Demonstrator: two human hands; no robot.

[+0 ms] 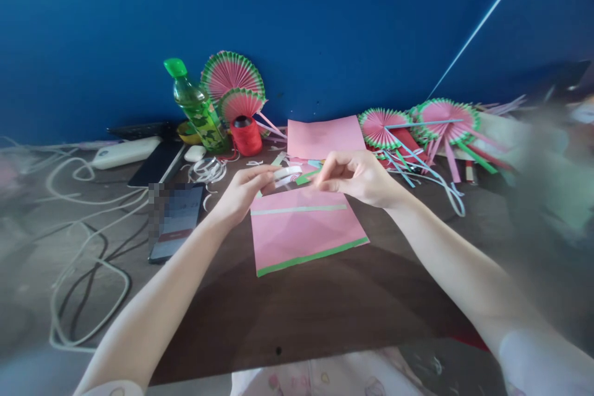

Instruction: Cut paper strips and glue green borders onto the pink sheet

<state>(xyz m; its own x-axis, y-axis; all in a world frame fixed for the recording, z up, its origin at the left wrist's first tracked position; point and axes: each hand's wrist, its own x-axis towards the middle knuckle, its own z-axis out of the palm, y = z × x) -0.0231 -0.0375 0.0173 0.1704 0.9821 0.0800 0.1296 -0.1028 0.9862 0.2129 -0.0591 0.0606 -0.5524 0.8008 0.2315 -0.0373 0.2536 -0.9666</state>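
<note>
My left hand [244,190] is closed on a small white roll of tape [288,172], held just above the far edge of a pink paper sheet [301,232]. That sheet has a green strip along its near edge and a pale strip across its upper part. My right hand [355,176] is pinched beside the roll, fingers curled toward it; what they grip is too small to name. Both hands hover over the dark brown table [325,309].
A phone [177,221] lies left of the sheet, with white cables [88,241] further left. At the back stand a green bottle [197,105], a red thread spool [245,135], pink and green paper fans [232,77], another pink sheet [325,136], more fans [445,119] and loose strips.
</note>
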